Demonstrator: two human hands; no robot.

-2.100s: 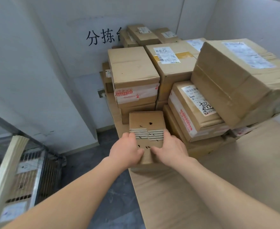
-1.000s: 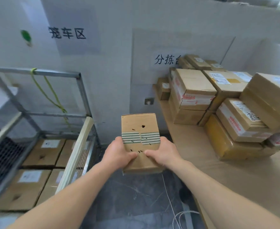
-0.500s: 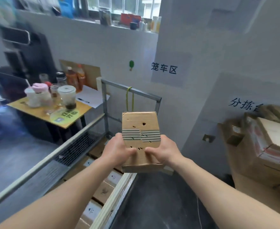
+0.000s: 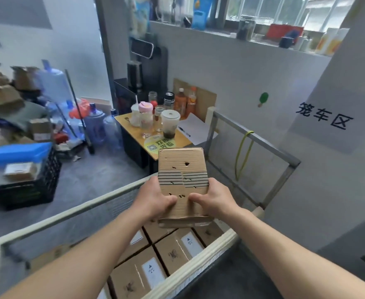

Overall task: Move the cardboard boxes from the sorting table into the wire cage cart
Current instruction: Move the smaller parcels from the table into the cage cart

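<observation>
This is a small parcel-sorting depot or stockroom. A wire cage cart (image 4: 69, 213) across the lower middle of the frame holds rows of labelled cardboard boxes (image 4: 173, 253), and a printed wall sign (image 4: 323, 118) at the right reads 笼车区. At the left are a heap of loose cardboard (image 4: 0, 93), a black crate (image 4: 26, 186) and water jugs (image 4: 95, 126), with a drinks-covered yellow table (image 4: 132, 132) at centre.

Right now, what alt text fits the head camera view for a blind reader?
A left hand and a right hand hold a small cardboard box over a wire cart with boxes packed inside. A yellow table with cups stands behind.
</observation>
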